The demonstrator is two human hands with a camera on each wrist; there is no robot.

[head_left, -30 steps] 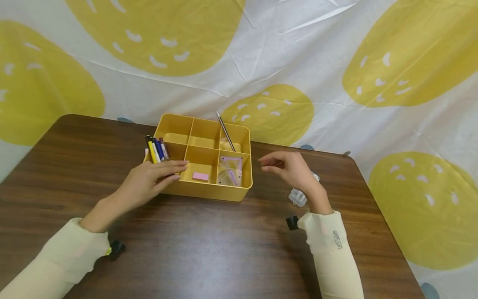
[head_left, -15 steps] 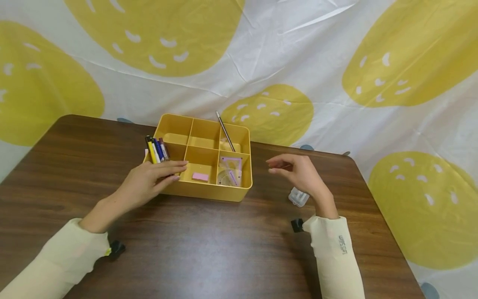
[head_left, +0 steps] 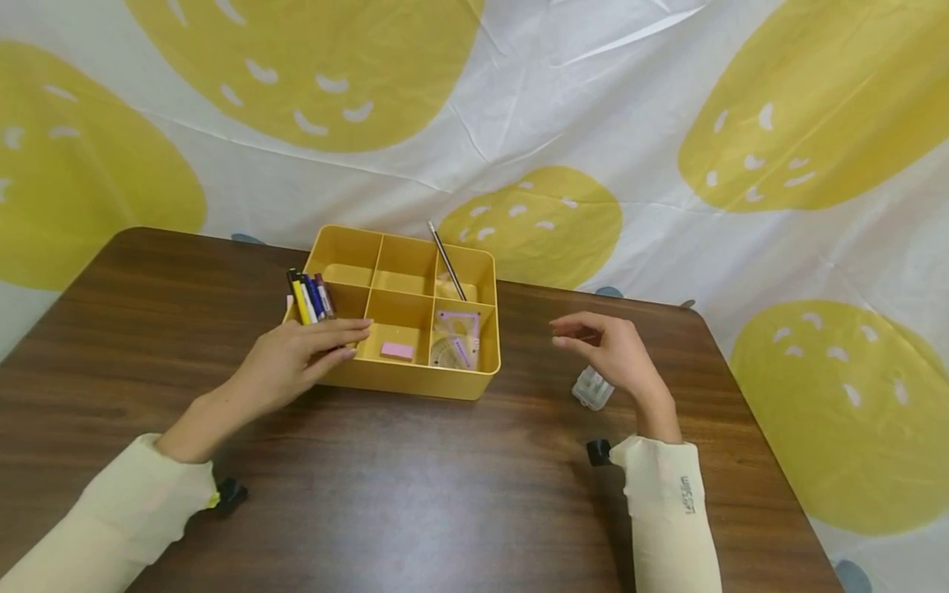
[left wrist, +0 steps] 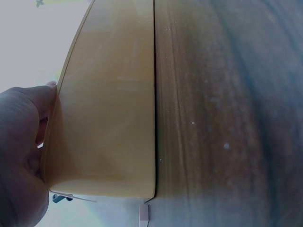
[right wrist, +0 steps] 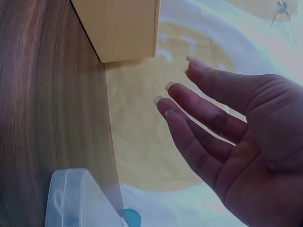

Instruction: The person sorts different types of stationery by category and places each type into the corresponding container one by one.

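A yellow six-compartment desk organizer [head_left: 411, 383] stands on the table. My left hand [head_left: 285, 358] rests over its front left rim with fingers extended; in the left wrist view the hand [left wrist: 19, 127] touches the rim beside the organizer's outer wall [left wrist: 109, 104]. Pens and markers [head_left: 311, 298] stand just behind that hand, which hides part of their compartment. To the right of the organizer, my right hand [head_left: 619, 354] hovers with loosely bent fingers and holds nothing. Just below it lies a small clear plastic case [head_left: 591, 394], also visible in the right wrist view as a translucent case [right wrist: 71, 198].
Inside the organizer are a pink eraser [head_left: 397, 352], a clear set square with purple markings [head_left: 460, 316], a protractor [head_left: 448, 352] and a leaning pencil [head_left: 448, 262]. A patterned curtain [head_left: 549, 123] hangs behind the wooden table [head_left: 400, 494].
My right hand has moved right and slightly toward me, away from the organizer and over toward the clear case. My left hand and the organizer have stayed put.
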